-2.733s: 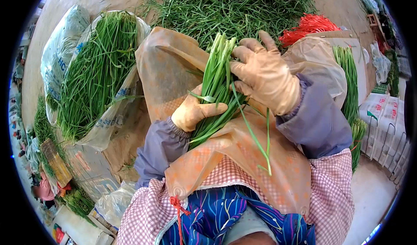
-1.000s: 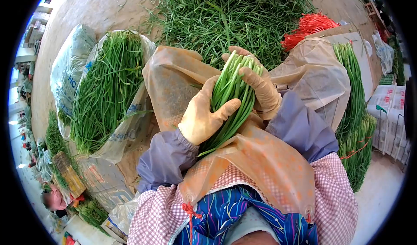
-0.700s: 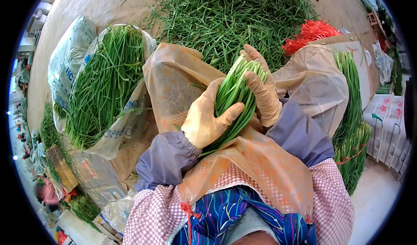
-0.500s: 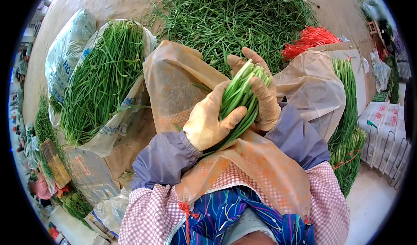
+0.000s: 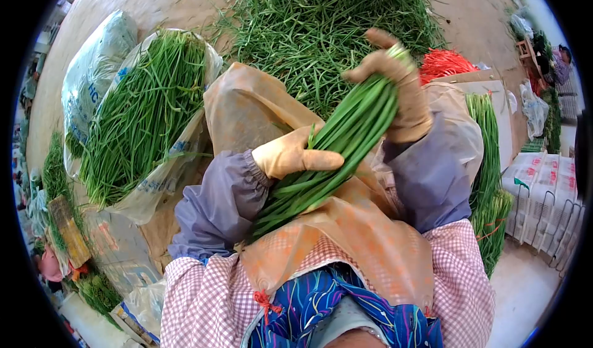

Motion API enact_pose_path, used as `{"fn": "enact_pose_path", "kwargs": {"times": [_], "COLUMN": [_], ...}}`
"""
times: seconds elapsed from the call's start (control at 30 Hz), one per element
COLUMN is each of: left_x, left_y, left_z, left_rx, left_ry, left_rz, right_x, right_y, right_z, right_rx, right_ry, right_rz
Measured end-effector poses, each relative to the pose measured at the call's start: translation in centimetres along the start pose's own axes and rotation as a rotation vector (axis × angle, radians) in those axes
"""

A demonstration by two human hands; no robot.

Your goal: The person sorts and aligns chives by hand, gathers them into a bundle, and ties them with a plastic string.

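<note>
A long bunch of garlic chives [image 5: 336, 144] lies slanting across my lap, its pale stem ends up and to the right. My right hand [image 5: 398, 85], in a tan glove, is closed around the stem end and slightly blurred. My left hand [image 5: 293, 155], also gloved, holds the middle of the bunch, thumb across the top and fingers behind it. The leafy end reaches down toward my left sleeve [image 5: 216, 193]. Under the bunch is a translucent, orange-stained apron [image 5: 346, 224] over my knees.
A heap of loose green leaves [image 5: 327, 33] covers the floor ahead. On the left stands an open plastic bag [image 5: 213, 58] of chives beside a fuller bag [image 5: 102, 58]. Red ties [image 5: 448, 64], tied bunches [image 5: 488, 230] and a white package [image 5: 543, 178] are on the right.
My right hand has moved up and right with the stem end, turning over it. The bunch now lies longer and more stretched out. My left hand has shifted slightly left along it.
</note>
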State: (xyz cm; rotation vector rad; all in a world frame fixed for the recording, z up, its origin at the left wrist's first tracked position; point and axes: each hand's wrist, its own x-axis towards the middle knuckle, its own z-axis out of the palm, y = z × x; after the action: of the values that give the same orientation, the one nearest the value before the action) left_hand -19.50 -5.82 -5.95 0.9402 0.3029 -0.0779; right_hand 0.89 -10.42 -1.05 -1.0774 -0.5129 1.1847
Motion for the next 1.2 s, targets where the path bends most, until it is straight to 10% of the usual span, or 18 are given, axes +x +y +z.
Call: {"fn": "enact_pose_path", "kwargs": {"times": [0.13,0.27,0.5,0.6,0.87,1.0,1.2], "left_x": [-0.8,-2.1,-2.9,-1.1,8.7,8.4,1.3], "left_y": [0.1,1.1,6.4,8.1,6.3,1.4,7.4], "left_z": [-0.3,-1.4,-2.1,-0.9,2.1,-1.6,-4.2], "left_rx": [0.145,0.13,0.82,0.51,1.377,1.581,1.577], "left_ry": [-0.01,0.107,0.613,0.738,0.336,0.188,0.285], "left_rz": [0.045,-0.186,0.3,0.444,0.819,0.128,-0.046], "right_x": [5.8,8.3,5.2,4.8,4.5,3.4,1.4], "right_y": [-5.8,-9.1,-8.1,-6.6,-4.3,-6.2,-9.3], "right_z": [-7.4,-14.6,-15.1,-14.1,-13.3,-15.8,-16.3], "right_rx": [0.277,-0.082,-0.198,-0.015,0.161,0.117,-0.144], "right_ry": [-0.032,0.186,0.321,0.285,0.237,0.292,0.587], "right_rz": [-0.36,-0.544,-0.555,-0.55,-0.393,-0.463,-0.652]}}
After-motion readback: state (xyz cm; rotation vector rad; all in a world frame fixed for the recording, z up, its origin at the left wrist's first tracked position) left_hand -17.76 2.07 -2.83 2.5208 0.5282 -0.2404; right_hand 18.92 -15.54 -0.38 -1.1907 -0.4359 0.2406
